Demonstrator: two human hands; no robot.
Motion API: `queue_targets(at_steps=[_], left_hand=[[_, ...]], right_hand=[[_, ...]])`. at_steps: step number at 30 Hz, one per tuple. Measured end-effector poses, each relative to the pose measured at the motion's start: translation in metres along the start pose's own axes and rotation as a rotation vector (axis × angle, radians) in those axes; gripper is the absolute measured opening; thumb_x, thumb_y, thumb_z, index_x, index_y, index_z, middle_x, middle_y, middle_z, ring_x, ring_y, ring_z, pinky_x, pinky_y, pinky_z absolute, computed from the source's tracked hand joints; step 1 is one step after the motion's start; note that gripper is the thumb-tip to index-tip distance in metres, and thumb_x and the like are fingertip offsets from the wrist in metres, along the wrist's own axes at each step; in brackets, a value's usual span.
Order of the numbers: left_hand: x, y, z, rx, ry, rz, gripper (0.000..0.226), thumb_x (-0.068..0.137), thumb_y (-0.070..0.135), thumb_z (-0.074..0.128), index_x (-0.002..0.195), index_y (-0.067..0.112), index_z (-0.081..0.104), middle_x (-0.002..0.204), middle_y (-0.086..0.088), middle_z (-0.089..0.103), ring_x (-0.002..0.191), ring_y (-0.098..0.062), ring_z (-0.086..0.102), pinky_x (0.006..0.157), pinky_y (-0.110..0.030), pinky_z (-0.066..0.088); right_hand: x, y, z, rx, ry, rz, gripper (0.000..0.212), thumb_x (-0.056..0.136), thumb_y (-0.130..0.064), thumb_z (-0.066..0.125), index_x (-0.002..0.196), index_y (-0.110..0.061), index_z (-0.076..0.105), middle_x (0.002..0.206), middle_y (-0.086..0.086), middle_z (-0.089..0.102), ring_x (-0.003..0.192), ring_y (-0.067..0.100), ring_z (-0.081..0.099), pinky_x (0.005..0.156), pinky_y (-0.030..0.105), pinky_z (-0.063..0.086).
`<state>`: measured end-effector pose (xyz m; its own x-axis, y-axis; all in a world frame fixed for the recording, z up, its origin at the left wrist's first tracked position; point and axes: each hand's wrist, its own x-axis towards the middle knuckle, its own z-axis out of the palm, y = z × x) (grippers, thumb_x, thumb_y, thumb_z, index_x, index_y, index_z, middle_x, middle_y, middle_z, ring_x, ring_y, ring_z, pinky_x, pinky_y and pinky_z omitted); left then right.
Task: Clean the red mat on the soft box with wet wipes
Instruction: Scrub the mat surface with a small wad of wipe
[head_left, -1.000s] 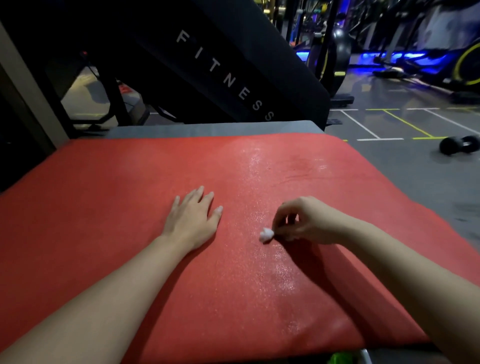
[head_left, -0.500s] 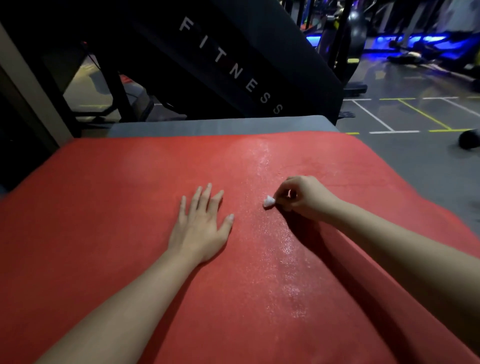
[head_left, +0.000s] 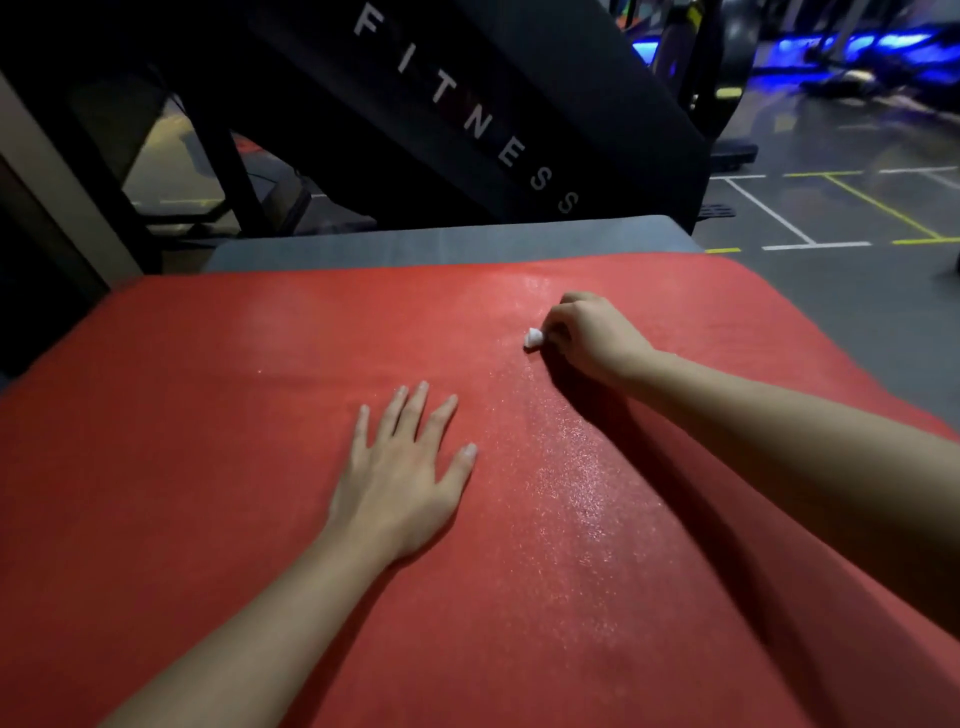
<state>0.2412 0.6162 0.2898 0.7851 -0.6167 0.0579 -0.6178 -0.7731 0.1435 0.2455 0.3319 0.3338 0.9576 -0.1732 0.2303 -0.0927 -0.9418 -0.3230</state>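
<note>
The red mat (head_left: 208, 467) covers most of the view, lying on the grey soft box (head_left: 441, 241) whose far edge shows beyond it. My right hand (head_left: 587, 332) is near the mat's far right part, fingers curled round a small balled white wet wipe (head_left: 533, 338) that touches the mat. A glistening wet streak runs from the wipe back toward me down the mat's middle. My left hand (head_left: 400, 478) rests flat on the mat, fingers spread, left of that streak.
A black slanted panel lettered FITNESS (head_left: 467, 114) rises just behind the box. The grey gym floor with white and yellow lines (head_left: 831, 218) lies to the right. Blue-lit machines (head_left: 857, 47) stand far back right.
My right hand has slid the wipe away from me up the mat, lengthening the wet streak. The left hand stays flat on the mat. The view has moved closer over the mat.
</note>
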Motion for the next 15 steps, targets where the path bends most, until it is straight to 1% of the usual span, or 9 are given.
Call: queue_targets(at_steps=[2,4,6,8,10,13,15], left_hand=[[0.000,-0.001,0.001,0.001,-0.001,0.000,0.081,0.089,0.072,-0.002,0.162,0.038,0.008,0.172,0.006,-0.001,0.156,-0.011,-0.011,0.127,-0.049,-0.004],[-0.001,-0.001,0.002,0.006,-0.003,0.000,0.081,0.089,0.073,-0.002,0.162,0.038,0.006,0.171,0.007,-0.004,0.156,-0.010,-0.013,0.127,-0.049,-0.005],[0.000,0.000,0.002,0.003,-0.002,-0.001,0.081,0.089,0.073,-0.002,0.162,0.038,0.005,0.171,0.008,-0.005,0.155,-0.009,-0.015,0.127,-0.049,-0.005],[0.001,0.000,0.002,0.005,-0.003,-0.005,0.081,0.090,0.073,-0.001,0.162,0.039,0.006,0.171,0.009,-0.005,0.155,-0.008,-0.015,0.127,-0.048,-0.004],[0.001,0.000,0.002,0.014,-0.004,-0.002,0.080,0.090,0.073,-0.001,0.162,0.039,0.007,0.171,0.009,-0.003,0.155,-0.008,-0.014,0.127,-0.048,-0.004],[0.000,0.000,0.001,-0.004,-0.001,-0.007,0.079,0.091,0.073,0.001,0.162,0.039,0.008,0.171,0.010,-0.002,0.155,-0.006,-0.014,0.127,-0.048,-0.003],[0.000,0.001,0.000,-0.011,-0.007,-0.017,0.079,0.091,0.073,0.000,0.162,0.040,0.006,0.171,0.011,-0.004,0.154,-0.005,-0.017,0.127,-0.047,-0.004]], right_hand=[[-0.008,-0.001,-0.003,0.014,-0.007,0.006,0.017,0.087,-0.007,0.060,0.092,-0.012,0.076,0.092,0.008,0.066,0.086,0.027,0.061,0.070,0.031,0.042],[-0.020,0.003,-0.010,0.030,-0.071,-0.023,0.013,0.087,-0.013,0.065,0.094,-0.015,0.076,0.091,0.003,0.068,0.082,0.020,0.061,0.068,0.028,0.039],[-0.027,0.009,-0.017,0.051,-0.115,-0.080,0.008,0.086,-0.017,0.071,0.092,-0.017,0.076,0.089,0.000,0.068,0.079,0.017,0.061,0.068,0.029,0.042],[-0.018,0.013,-0.014,0.054,-0.072,-0.128,0.007,0.084,-0.017,0.073,0.090,-0.017,0.076,0.087,0.000,0.067,0.077,0.016,0.060,0.069,0.029,0.044],[0.005,0.022,-0.007,0.041,0.012,-0.127,0.006,0.084,-0.017,0.073,0.089,-0.016,0.077,0.086,0.003,0.067,0.078,0.020,0.059,0.071,0.030,0.042],[0.045,0.037,-0.004,0.010,0.081,-0.054,0.008,0.082,-0.018,0.073,0.087,-0.013,0.078,0.084,0.010,0.070,0.081,0.030,0.062,0.073,0.035,0.044],[0.061,0.043,-0.007,0.023,0.095,0.006,0.011,0.082,-0.022,0.074,0.087,-0.013,0.078,0.084,0.010,0.073,0.080,0.029,0.064,0.072,0.030,0.042]])
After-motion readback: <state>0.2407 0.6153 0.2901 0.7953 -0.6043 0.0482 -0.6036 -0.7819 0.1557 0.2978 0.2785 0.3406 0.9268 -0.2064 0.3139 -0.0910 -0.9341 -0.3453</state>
